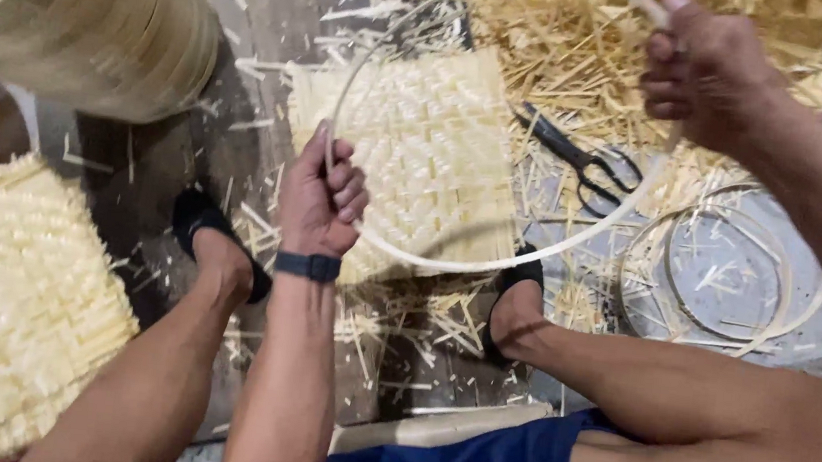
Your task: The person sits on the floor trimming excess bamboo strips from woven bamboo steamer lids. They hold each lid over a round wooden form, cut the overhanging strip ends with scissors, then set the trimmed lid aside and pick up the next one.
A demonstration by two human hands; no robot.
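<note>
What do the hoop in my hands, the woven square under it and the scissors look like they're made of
Hoop: a thin pale strip bent into a ring, probably bamboo or split wood, matte; both the left hand and right hand grip it.
Woven mat: flat cream strips interlaced, seemingly the same plant material, unfinished.
Scissors: dark, likely metal blades; handle material unclear.

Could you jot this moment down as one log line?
left hand: grips bamboo hoop | right hand: grips hoop's far side | below: woven mat | scissors on floor
</note>
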